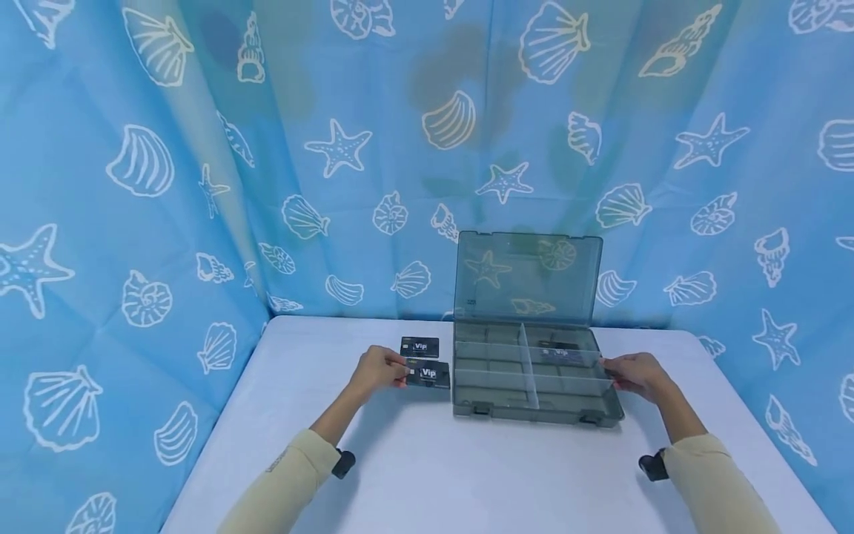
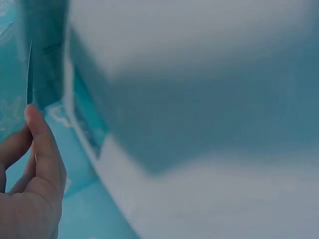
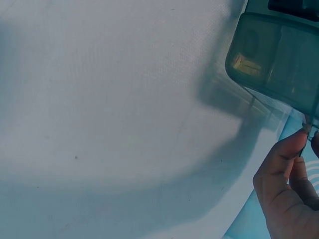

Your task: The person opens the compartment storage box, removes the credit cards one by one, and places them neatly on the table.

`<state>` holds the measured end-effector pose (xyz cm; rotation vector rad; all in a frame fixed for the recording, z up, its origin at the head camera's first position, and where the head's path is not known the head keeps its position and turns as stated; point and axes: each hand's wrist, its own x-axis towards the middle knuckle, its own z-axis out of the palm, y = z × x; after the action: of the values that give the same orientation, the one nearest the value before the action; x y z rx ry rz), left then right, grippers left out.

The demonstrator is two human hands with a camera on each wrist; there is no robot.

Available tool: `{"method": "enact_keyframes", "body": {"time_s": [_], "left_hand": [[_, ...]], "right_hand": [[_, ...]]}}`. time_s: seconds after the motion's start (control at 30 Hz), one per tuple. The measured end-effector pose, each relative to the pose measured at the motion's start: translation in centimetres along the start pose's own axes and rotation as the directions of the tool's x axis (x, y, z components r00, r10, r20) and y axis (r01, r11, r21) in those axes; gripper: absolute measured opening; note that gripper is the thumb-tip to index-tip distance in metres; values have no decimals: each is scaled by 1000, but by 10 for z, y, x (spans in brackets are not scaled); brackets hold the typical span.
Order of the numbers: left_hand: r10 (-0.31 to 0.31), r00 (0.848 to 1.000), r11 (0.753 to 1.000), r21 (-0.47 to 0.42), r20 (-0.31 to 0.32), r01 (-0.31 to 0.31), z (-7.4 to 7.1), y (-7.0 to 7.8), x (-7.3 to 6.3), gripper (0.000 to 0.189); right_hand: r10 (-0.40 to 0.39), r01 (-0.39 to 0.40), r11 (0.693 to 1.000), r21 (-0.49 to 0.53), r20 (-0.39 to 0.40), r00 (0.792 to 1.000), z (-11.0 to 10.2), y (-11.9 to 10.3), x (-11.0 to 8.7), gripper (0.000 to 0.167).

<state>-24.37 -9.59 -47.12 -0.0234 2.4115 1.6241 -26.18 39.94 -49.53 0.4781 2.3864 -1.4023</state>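
My left hand point(image 1: 380, 368) pinches a black card marked "Vip" point(image 1: 430, 374) by its left end, close to the left side of a grey see-through compartment box point(image 1: 534, 413). In the left wrist view the card point(image 2: 30, 74) shows edge-on between thumb and fingers. A second black Vip card point(image 1: 419, 346) lies on the table just behind. Another dark card point(image 1: 562, 354) is inside the box, in a back right compartment. At the box's right side, my right hand point(image 1: 642, 373) pinches the side wall with thumb and fingers, as the right wrist view also shows.
The box's see-through lid point(image 1: 527, 274) stands raised at the back, against a blue shell-patterned curtain point(image 1: 400, 170). Clear dividers point(image 1: 529, 371) split the box into several compartments. A white-covered table point(image 1: 480, 475) lies under everything.
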Motion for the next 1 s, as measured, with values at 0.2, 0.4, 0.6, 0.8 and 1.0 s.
{"method": "enact_keyframes", "body": {"time_s": [0.2,0.4,0.6,0.8,1.0], "left_hand": [[-69,997,994,79,-27,71,6,-28,0,13],[-118,992,971,201,-52,127,4,-41,3,10],[-165,985,955,242,-42,170,1,-38,3,18],[-195,981,941,277,-18,193,1,-37,9,23],[-218,976,905,373,-10,206,5,-31,16,27]], "right_hand": [[-12,12,1000,9,13,1000,-1,-1,-3,49],[8,-8,1000,3,5,1000,-1,-2,-2,52],[17,-17,1000,7,4,1000,-1,-3,-2,51],[23,-23,1000,15,-7,1000,0,-3,-3,50],[25,-25,1000,11,-12,1000,1,-1,-1,50]]}}
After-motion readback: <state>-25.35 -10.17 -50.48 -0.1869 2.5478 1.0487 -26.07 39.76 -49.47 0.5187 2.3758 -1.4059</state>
